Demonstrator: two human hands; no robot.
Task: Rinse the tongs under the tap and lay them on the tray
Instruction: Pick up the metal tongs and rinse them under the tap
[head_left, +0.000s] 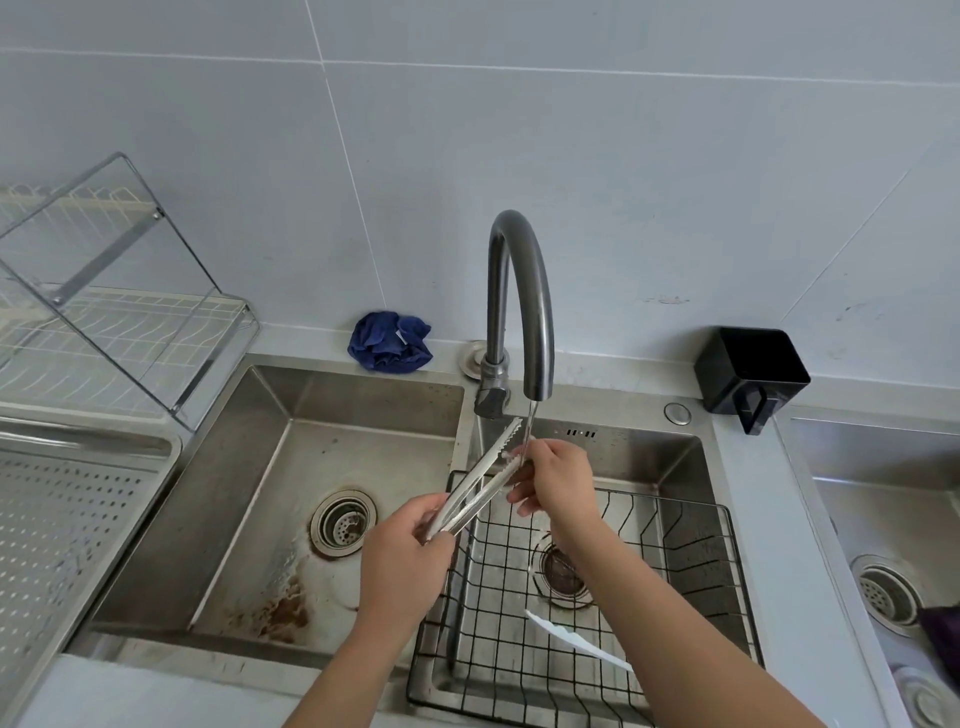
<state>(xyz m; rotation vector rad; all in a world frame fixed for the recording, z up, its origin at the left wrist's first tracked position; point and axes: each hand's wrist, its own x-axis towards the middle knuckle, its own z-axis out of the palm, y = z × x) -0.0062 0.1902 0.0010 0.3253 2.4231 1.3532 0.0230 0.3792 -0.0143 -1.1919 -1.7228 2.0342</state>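
Silver metal tongs (480, 478) with serrated tips point up and right towards the spout of the curved grey tap (519, 291). A thin stream of water (530, 421) runs from the spout down past the tips. My left hand (410, 551) grips the hinge end of the tongs. My right hand (558, 478) pinches the lower arm near its tip, right under the stream. The perforated steel tray (57, 519) lies on the counter at the far left.
A double steel sink: the left basin (311, 467) has rust stains near its drain, the right basin holds a black wire basket (649, 571) with a white plastic utensil (576, 642). A dish rack (114, 322) stands back left, with a blue cloth (389, 340) and a black caddy (750, 371) behind the sink.
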